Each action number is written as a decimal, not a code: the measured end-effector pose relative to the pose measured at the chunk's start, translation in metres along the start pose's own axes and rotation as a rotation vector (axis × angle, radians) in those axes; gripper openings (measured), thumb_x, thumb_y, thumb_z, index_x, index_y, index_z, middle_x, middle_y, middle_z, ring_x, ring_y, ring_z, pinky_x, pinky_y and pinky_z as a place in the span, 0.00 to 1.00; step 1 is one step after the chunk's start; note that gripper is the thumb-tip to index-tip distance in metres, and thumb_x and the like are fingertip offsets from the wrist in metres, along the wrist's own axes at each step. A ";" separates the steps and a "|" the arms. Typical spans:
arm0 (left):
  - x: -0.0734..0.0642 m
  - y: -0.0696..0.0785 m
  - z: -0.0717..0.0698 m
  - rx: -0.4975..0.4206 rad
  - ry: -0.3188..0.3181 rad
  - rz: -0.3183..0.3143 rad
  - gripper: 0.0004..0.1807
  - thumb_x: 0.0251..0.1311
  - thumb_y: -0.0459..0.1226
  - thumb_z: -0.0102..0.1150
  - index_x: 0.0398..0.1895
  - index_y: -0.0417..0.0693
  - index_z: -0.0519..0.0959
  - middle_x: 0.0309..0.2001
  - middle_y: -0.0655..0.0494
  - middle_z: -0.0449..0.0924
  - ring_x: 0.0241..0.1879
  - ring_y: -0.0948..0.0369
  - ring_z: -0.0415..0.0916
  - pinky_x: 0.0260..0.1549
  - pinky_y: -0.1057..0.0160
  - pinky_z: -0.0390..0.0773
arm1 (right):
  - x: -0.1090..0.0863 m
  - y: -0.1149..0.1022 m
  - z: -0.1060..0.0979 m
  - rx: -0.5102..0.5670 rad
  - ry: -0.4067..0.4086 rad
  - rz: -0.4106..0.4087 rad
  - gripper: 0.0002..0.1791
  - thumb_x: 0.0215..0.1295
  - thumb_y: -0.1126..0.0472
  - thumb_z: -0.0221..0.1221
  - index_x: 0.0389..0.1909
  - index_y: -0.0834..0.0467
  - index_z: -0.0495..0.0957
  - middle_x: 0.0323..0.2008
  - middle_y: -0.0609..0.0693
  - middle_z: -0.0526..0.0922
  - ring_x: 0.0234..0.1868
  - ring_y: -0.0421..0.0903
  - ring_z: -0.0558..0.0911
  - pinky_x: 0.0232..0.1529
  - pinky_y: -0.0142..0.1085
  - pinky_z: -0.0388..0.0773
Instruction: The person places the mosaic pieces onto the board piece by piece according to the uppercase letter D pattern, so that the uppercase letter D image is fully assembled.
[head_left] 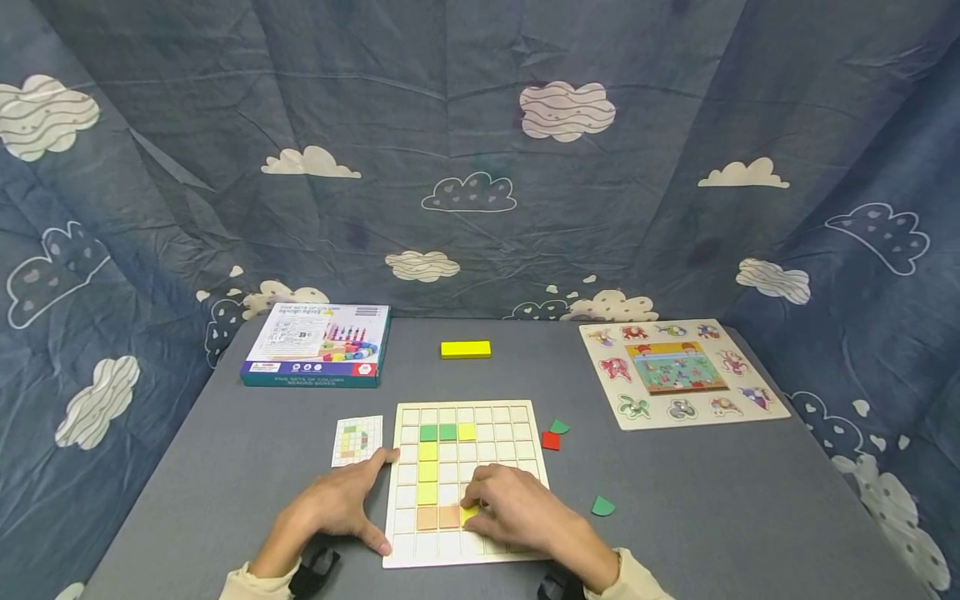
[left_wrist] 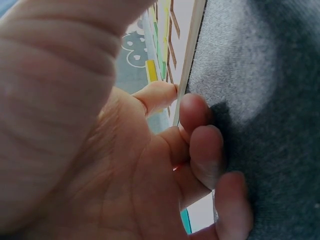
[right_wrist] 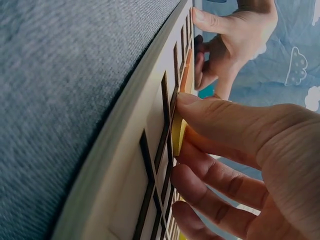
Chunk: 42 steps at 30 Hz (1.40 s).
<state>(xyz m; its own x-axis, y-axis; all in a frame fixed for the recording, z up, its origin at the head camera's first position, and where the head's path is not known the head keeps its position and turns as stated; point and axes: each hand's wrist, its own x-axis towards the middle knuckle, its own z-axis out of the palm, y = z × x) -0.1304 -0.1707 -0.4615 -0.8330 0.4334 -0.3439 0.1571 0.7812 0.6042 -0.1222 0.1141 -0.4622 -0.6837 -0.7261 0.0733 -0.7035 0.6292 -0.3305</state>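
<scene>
A pale grid board (head_left: 408, 550) lies flat on the grey table. Between the thumb and fingers of my right hand (head_left: 528, 507) is a yellow square tile (right_wrist: 177, 134), pinched at a cell in the lower row, right beside two orange tiles (head_left: 427, 518). Above them runs a column of yellow tiles (head_left: 427, 472). Two green tiles (head_left: 438, 432) and another yellow tile (head_left: 467, 432) fill part of an upper row. My left hand (head_left: 337, 502) touches the board's left edge, thumb low and index finger higher, the other fingers loosely bent.
A small pattern card (head_left: 357, 440) lies left of the board. To its right are a red square (head_left: 551, 440) and green quarter-round pieces (head_left: 603, 506). Farther back stand a boxed set (head_left: 315, 346), a yellow block (head_left: 465, 350) and a picture puzzle board (head_left: 675, 375).
</scene>
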 end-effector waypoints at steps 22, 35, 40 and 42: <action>0.000 0.001 -0.001 0.002 0.003 0.009 0.65 0.25 0.49 0.88 0.72 0.47 0.59 0.71 0.42 0.67 0.64 0.45 0.71 0.58 0.37 0.70 | -0.001 0.001 -0.002 0.002 0.009 -0.013 0.07 0.60 0.56 0.70 0.38 0.50 0.89 0.36 0.39 0.85 0.38 0.32 0.81 0.39 0.27 0.78; 0.002 0.002 -0.001 0.015 0.006 0.003 0.66 0.24 0.50 0.88 0.72 0.48 0.59 0.71 0.42 0.67 0.66 0.44 0.69 0.60 0.37 0.69 | -0.004 0.009 -0.010 0.066 -0.026 0.006 0.10 0.60 0.59 0.68 0.42 0.50 0.87 0.36 0.39 0.84 0.35 0.31 0.76 0.39 0.28 0.76; 0.001 0.003 -0.001 0.011 0.007 0.004 0.66 0.24 0.50 0.88 0.72 0.48 0.60 0.70 0.42 0.68 0.66 0.45 0.70 0.59 0.37 0.69 | -0.016 0.019 -0.019 0.105 -0.028 0.036 0.09 0.61 0.59 0.68 0.43 0.52 0.86 0.36 0.40 0.83 0.33 0.32 0.76 0.38 0.28 0.75; 0.001 0.003 -0.001 0.017 0.011 0.003 0.65 0.23 0.50 0.88 0.71 0.48 0.61 0.70 0.42 0.68 0.65 0.45 0.70 0.59 0.38 0.69 | -0.022 0.025 -0.024 0.117 -0.026 0.057 0.10 0.61 0.59 0.68 0.43 0.53 0.86 0.37 0.41 0.83 0.34 0.33 0.77 0.38 0.28 0.75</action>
<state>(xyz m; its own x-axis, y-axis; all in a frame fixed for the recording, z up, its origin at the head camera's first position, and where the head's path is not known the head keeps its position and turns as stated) -0.1312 -0.1683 -0.4598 -0.8381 0.4312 -0.3342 0.1690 0.7876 0.5926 -0.1295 0.1522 -0.4499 -0.7154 -0.6982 0.0278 -0.6357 0.6338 -0.4407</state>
